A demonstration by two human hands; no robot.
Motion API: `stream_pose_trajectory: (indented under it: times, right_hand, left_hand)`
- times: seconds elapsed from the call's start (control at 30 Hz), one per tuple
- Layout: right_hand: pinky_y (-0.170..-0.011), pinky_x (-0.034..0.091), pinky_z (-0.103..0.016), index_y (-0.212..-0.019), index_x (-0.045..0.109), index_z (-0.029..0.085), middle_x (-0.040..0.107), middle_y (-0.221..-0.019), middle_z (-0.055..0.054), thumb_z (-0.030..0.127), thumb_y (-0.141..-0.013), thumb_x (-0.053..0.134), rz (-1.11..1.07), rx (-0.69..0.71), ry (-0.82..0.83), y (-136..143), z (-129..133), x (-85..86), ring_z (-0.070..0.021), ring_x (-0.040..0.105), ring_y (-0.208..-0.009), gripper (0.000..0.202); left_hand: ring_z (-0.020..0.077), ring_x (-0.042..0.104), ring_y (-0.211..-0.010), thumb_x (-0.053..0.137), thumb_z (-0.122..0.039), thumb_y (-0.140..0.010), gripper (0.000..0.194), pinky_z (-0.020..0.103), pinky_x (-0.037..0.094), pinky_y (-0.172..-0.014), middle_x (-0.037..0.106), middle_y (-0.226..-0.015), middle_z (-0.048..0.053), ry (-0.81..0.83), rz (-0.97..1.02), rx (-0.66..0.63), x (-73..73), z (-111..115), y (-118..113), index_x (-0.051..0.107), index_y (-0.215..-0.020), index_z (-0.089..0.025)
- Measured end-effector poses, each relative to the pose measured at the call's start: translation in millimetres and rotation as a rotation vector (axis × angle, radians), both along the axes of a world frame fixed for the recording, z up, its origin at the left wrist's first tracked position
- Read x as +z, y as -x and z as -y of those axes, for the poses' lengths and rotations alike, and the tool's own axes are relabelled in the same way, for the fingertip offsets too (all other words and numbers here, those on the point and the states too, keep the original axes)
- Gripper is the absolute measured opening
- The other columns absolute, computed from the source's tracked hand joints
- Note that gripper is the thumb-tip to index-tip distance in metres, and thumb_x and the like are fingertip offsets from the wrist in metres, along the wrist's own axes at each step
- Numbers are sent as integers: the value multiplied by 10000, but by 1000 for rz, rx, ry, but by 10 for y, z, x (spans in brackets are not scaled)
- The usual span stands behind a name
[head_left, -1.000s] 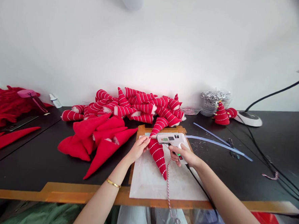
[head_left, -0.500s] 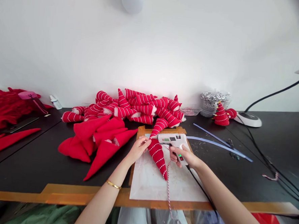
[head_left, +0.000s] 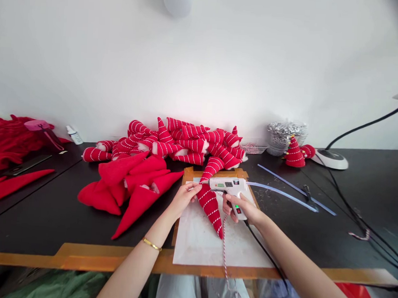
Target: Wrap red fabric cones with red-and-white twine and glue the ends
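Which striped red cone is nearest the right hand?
The striped cone with its tip on the white sheet, between left hand and right hand; the heaped striped cones lie farther back.

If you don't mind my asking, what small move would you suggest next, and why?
I'd probably have the right grip ease the glue gun back slightly: its nozzle lies over the striped cone, pointing at the left grip close by, and its green light is lit.
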State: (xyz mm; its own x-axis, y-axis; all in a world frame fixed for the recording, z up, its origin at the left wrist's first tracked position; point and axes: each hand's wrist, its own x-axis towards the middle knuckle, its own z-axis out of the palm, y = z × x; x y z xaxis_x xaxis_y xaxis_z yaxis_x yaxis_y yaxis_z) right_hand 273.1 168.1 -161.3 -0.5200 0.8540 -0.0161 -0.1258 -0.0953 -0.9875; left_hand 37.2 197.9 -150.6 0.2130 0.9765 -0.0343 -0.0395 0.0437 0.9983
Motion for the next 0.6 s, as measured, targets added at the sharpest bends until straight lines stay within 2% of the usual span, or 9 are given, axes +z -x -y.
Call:
stream_pose_trajectory:
  times: [0.33,0.47,0.6]
  right_hand:
    - [-344,396,-185,-685,568,159,570,-601,2,557,-868,615,-33,-21,28,64,13,6,-98,515,-448,441]
    - [-350,385,-188,-682,565,162,567,-611,-1,559,-868,614,-33,-39,40,63,5,-3,-95,507,-447,442]
    - [-337,354,-177,-767,564,184,541,-622,6,535,-827,676,-220,-129,56,16,-42,14,-129,532,-537,373]
  left_hand:
    - [76,372,-554,824,-496,-634,389,214,290,-527,468,-623,-45,118,161,8,-33,8,-24,654,-744,-163]
    - [77,373,-554,805,-492,-662,375,218,304,-532,462,-628,-48,93,162,10,-29,-2,-16,634,-749,-169]
    - [85,391,-545,773,-534,-681,403,229,304,-523,498,-626,-37,0,72,20,31,-6,2,636,-753,-162]
